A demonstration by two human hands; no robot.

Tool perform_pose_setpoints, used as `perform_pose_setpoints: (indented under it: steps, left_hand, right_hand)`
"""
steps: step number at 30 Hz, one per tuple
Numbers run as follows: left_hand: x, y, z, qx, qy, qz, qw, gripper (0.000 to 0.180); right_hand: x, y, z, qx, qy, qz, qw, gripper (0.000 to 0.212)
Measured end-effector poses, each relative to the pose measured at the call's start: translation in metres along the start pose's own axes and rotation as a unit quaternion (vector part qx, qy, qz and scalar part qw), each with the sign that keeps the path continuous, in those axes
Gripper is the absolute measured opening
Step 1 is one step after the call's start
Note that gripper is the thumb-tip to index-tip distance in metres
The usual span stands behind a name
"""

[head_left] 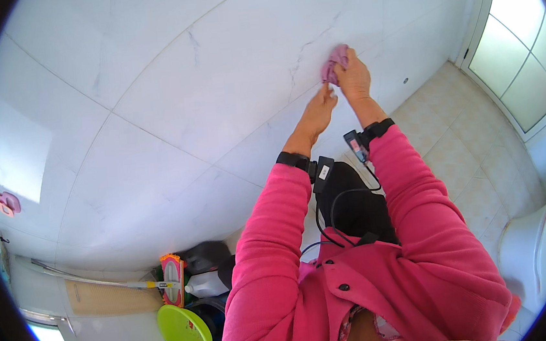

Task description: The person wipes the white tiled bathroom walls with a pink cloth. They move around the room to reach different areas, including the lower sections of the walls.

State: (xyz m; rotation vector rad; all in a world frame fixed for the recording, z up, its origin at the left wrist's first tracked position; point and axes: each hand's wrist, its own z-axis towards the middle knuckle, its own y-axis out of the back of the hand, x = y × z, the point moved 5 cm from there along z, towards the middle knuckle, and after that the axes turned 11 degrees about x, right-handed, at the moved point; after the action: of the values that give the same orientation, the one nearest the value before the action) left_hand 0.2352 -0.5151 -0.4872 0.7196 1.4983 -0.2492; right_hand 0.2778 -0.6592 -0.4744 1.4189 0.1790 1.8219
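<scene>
A crumpled pink-purple cloth (329,71) lies against the white tiled wall (226,77). My right hand (355,80) is closed round it and presses it to the tiles. Just below and to the left is my left hand (318,113), its index finger stretched up to the cloth's lower edge and its thumb apart. Whether that fingertip touches the cloth I cannot tell. Both wrists wear black straps with small box-shaped devices, and cables hang from them.
A frosted-glass door (516,58) stands at the upper right, with a white toilet (535,255) below it. At the lower left are a lime-green basin (184,332), a flat mop head (173,280) on a pole and a white bottle (206,285). Beige tiles (456,148) cover the floor.
</scene>
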Motion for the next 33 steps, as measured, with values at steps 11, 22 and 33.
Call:
perform_pose_setpoints:
  steps: [11,22,33]
  left_hand:
    - [0.170,0.084,-0.237,-0.159,0.175,-0.210,0.949,0.046]
    - [0.272,0.038,-0.364,-0.232,0.222,-0.274,0.907,0.036]
    - [0.289,0.050,-0.390,-0.312,0.262,-0.286,0.867,0.034]
  right_hand:
    - [0.047,-0.048,-0.048,-0.075,0.123,0.071,0.987,0.033]
    - [0.217,-0.161,-0.218,0.220,0.308,0.226,0.898,0.008]
    - [0.103,-0.118,-0.141,0.199,0.222,0.174,0.938,0.007]
